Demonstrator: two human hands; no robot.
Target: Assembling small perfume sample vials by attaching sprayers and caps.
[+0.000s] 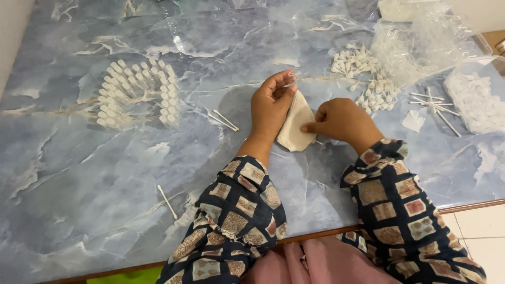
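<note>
White cotton pad [295,122] lies mid-table, at 12 o'clock from us. We note the left hand [269,108] cupping its edge, the right hand [341,120] pinching it at 3 o'clock. We advise holding firmly and tearing gently.

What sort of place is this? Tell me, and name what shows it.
Probably a home workbench for small hand assembly or packing: a marble-patterned tabletop, neat rows of small white capped tubes, loose white sticks, and clear plastic bags. Both hands work a white pad.
</note>
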